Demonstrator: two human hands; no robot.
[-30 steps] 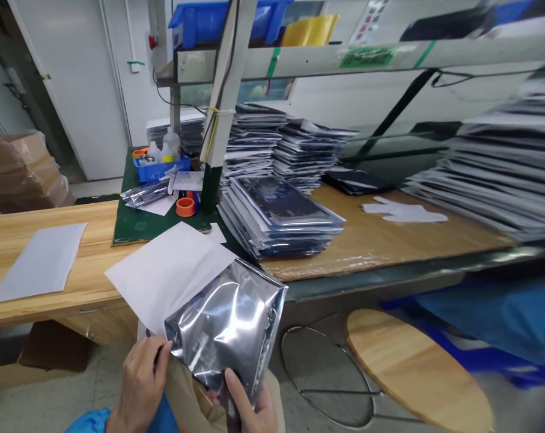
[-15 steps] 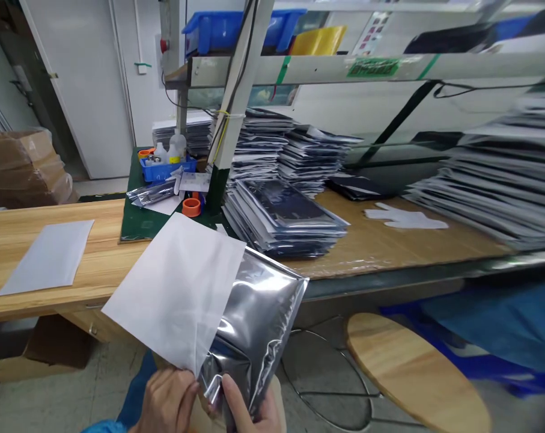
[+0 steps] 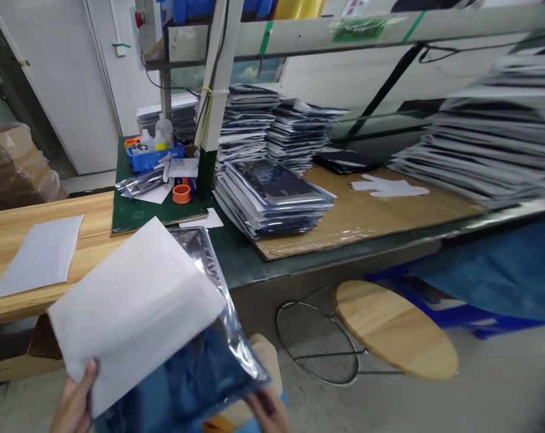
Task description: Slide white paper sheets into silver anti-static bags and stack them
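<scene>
A white sheet (image 3: 132, 307) is held up at the lower left, lying over a shiny anti-static bag (image 3: 195, 367) that shows silver at its top edge and blue below. My left hand (image 3: 74, 406) grips the sheet's lower left corner, thumb on top. My right hand (image 3: 270, 409) shows only its fingers at the bottom edge, under the bag's lower right corner. Both hands hover in front of the bench edge, above the floor.
A wooden bench (image 3: 11, 231) bears another white sheet (image 3: 40, 255). A green mat (image 3: 137, 216) holds an orange tape roll (image 3: 181, 193) and a blue tray with bottles (image 3: 150, 157). Stacks of bagged items (image 3: 272, 198) crowd the back and right. A round wooden stool (image 3: 393, 328) stands lower right.
The sheet and bag have swung from upright to lying flatter and leftward. My left hand moved left to the sheet's corner; the view dipped a little.
</scene>
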